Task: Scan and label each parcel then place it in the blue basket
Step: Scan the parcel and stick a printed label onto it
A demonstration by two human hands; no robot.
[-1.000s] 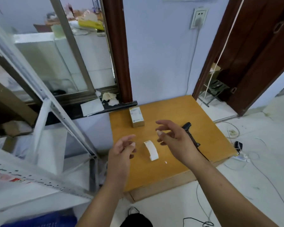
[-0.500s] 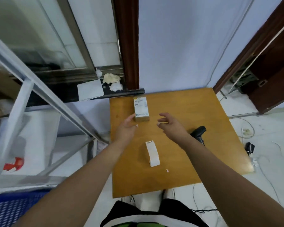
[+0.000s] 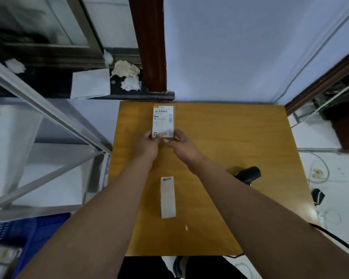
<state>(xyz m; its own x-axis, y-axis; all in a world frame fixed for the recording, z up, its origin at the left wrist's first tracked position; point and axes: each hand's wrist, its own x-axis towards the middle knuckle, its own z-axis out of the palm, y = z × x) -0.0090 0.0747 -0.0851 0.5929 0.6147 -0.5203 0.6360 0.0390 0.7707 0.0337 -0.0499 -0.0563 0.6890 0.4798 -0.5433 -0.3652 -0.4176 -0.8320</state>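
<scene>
A small brown parcel (image 3: 163,119) with a white printed shipping label lies near the far edge of the wooden table (image 3: 230,137). My left hand (image 3: 147,144) grips its near left corner and my right hand (image 3: 182,144) grips its near right corner. A strip of white labels (image 3: 168,197) lies on the table between my forearms. The black handheld scanner (image 3: 248,174) lies to the right, partly hidden by my right forearm. The blue basket (image 3: 28,234) sits on the floor at the lower left, with several parcels inside.
A metal shelf frame (image 3: 54,117) stands left of the table. A dark window ledge (image 3: 119,93) behind holds white paper and crumpled tissue. Cables (image 3: 318,170) trail over the floor to the right. A small pink scrap (image 3: 186,227) lies near the table's front.
Both hands have reached forward from above the label strip to the parcel and taken hold of its near end. The view has tilted down over the table.
</scene>
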